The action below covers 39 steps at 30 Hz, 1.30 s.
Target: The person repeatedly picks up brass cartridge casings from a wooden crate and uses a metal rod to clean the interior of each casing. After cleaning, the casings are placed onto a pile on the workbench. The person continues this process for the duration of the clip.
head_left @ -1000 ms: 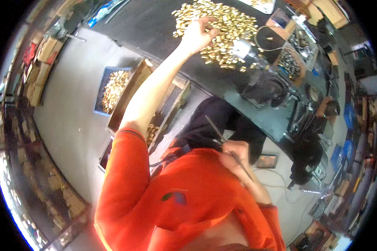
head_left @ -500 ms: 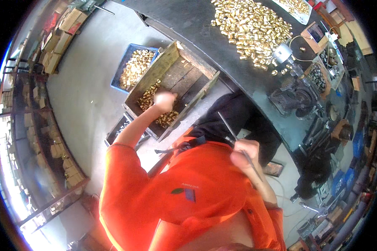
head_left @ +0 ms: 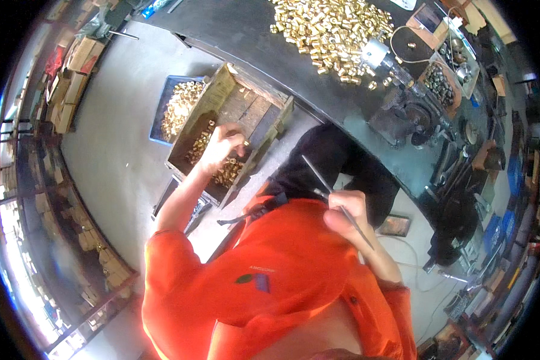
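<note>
My left hand [head_left: 223, 146] is above a worn wooden box [head_left: 223, 90], its fingers curled. A small brass fitting [head_left: 246, 143] shows at the fingertips, pinched between them. Below that hand, loose brass fittings [head_left: 227, 174] cover the near end of the box, while bare boards show at its far end. In front of my body, my right hand [head_left: 347, 211] is closed round a thin grey metal rod [head_left: 317, 170]. The rod slants through the fist, one end pointing up and left, the other along the wrist.
A blue bin [head_left: 157, 129] of brass pieces stands left of the box. On the dark workbench [head_left: 234, 30] lies a large pile of brass fittings [head_left: 327, 42], beside a metal machine fixture [head_left: 411, 117]. A flat dark framed object [head_left: 394, 225] lies right of my right hand. Shelves [head_left: 72, 222] line the left.
My left hand has turned and its fingers have loosened from a blurred fist, with a brass fitting now visible at the tips. The right hand still grips the rod. The view has shifted slightly.
</note>
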Each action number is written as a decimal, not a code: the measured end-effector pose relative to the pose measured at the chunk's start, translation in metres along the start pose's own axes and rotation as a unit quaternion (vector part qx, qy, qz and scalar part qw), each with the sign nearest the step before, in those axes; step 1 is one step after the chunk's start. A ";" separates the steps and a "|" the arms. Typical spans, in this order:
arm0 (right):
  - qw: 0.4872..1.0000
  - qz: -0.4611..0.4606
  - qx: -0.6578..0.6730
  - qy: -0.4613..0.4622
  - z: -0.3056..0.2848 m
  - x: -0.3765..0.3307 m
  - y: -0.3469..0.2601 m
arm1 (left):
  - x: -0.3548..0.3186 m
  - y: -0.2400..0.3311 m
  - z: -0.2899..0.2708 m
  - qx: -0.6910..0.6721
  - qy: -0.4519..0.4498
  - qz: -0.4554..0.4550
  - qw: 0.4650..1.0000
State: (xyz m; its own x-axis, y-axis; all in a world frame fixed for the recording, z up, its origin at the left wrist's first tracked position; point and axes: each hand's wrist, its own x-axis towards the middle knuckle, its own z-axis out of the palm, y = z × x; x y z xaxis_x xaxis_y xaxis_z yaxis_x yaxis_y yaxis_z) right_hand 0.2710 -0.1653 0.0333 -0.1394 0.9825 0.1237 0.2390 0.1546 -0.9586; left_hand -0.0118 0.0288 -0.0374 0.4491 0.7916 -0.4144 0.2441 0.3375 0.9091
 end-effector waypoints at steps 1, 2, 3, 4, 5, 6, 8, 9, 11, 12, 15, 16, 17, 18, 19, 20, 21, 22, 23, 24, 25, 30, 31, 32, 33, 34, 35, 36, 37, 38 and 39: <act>1.000 -0.004 0.005 -0.012 -0.003 0.006 -0.007 | -0.013 0.012 0.015 -0.064 -0.029 0.002 0.998; 1.000 -0.009 0.011 -0.023 -0.003 0.010 -0.009 | -0.026 0.023 0.034 -0.126 -0.057 0.004 0.990; 1.000 -0.005 0.011 -0.023 -0.003 0.009 -0.007 | -0.035 0.034 0.053 -0.161 -0.089 -0.018 0.983; 1.000 -0.007 0.007 -0.025 -0.003 0.011 -0.007 | -0.038 0.033 0.066 -0.220 -0.147 -0.010 0.964; 1.000 0.007 -0.008 -0.020 -0.004 0.014 -0.016 | -0.037 0.032 0.082 -0.282 -0.184 -0.035 0.941; 1.000 0.007 -0.013 -0.016 -0.005 0.014 -0.016 | -0.038 0.033 0.097 -0.331 -0.207 -0.056 0.919; 0.999 -0.002 -0.033 0.003 -0.004 0.013 -0.011 | -0.040 0.037 0.113 -0.341 -0.196 -0.096 0.914; 0.999 -0.002 -0.040 0.008 -0.006 0.013 -0.012 | -0.038 0.033 0.117 -0.366 -0.214 -0.088 0.901; 0.998 -0.013 -0.057 0.014 -0.008 0.015 -0.013 | -0.038 0.031 0.119 -0.359 -0.212 -0.091 0.904; 0.998 -0.011 -0.062 0.014 -0.008 0.016 -0.015 | -0.039 0.031 0.119 -0.357 -0.210 -0.091 0.906; 0.997 -0.007 -0.073 0.011 -0.007 0.021 -0.019 | -0.040 0.044 0.116 -0.281 -0.213 -0.063 0.934; 0.997 -0.005 -0.073 0.009 -0.006 0.023 -0.019 | -0.041 0.046 0.116 -0.254 -0.205 -0.052 0.944; 0.997 -0.003 -0.074 0.007 -0.005 0.025 -0.020 | -0.040 0.046 0.117 -0.254 -0.216 -0.027 0.942; 0.997 -0.002 -0.078 0.007 -0.004 0.025 -0.020 | -0.040 0.046 0.117 -0.219 -0.218 -0.011 0.951; 0.997 -0.001 -0.082 0.006 -0.003 0.026 -0.020 | -0.039 0.048 0.117 -0.182 -0.220 0.006 0.958; 0.996 -0.001 -0.086 0.005 -0.003 0.026 -0.020 | -0.039 0.050 0.117 -0.147 -0.221 0.022 0.964; 0.996 -0.003 -0.091 0.005 -0.002 0.027 -0.018 | -0.038 0.055 0.114 -0.125 -0.240 0.029 0.962; 0.995 -0.006 -0.096 0.005 -0.001 0.027 -0.016 | -0.039 0.057 0.115 -0.115 -0.239 0.036 0.963; 0.995 -0.009 -0.101 0.005 0.001 0.027 -0.014 | -0.039 0.058 0.118 -0.105 -0.238 0.043 0.965; 0.996 -0.005 -0.084 0.015 0.002 0.027 -0.012 | -0.040 0.059 0.119 -0.094 -0.237 0.051 0.966; 0.997 0.000 -0.067 0.026 0.003 0.027 -0.009 | -0.038 0.057 0.117 -0.098 -0.259 0.065 0.959; 0.997 0.040 -0.013 0.065 0.012 0.020 0.015 | -0.035 0.059 0.125 -0.133 -0.253 0.063 0.956; 0.996 0.058 -0.003 0.066 0.008 0.018 0.012 | -0.033 0.059 0.123 -0.122 -0.257 0.062 0.957; 0.995 0.075 0.009 0.064 0.003 0.019 0.006 | -0.032 0.060 0.120 -0.110 -0.257 0.060 0.958; 0.996 0.075 -0.016 0.054 -0.007 0.020 -0.010 | -0.029 0.058 0.116 -0.064 -0.230 0.065 0.969; 0.995 0.070 -0.026 0.062 -0.011 0.017 -0.011 | -0.027 0.058 0.114 0.001 -0.170 0.091 0.981; 0.998 0.036 -0.009 0.057 -0.014 0.011 -0.010 | -0.024 0.054 0.111 0.113 -0.118 0.159 0.974; 0.999 0.001 0.008 0.052 -0.016 0.008 -0.011 | -0.020 0.048 0.108 0.223 -0.064 0.223 0.947; 0.999 -0.031 0.015 0.029 -0.017 0.007 -0.016 | -0.018 0.044 0.107 0.250 -0.037 0.249 0.935; 0.999 -0.030 0.018 0.015 -0.017 0.008 -0.027 | -0.015 0.042 0.105 0.268 -0.019 0.274 0.924; 0.999 -0.038 0.012 -0.013 -0.018 0.011 -0.034 | -0.013 0.041 0.105 0.285 0.000 0.298 0.911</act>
State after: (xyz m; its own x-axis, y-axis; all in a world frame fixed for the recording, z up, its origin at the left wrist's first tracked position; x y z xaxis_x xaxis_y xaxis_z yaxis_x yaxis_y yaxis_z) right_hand 0.2786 -0.1582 0.0715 -0.1810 0.9651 0.1893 0.2044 0.2252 -0.9526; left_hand 0.0825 -0.0212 0.0013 0.6478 0.7478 0.1454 0.3641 -0.4716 0.8032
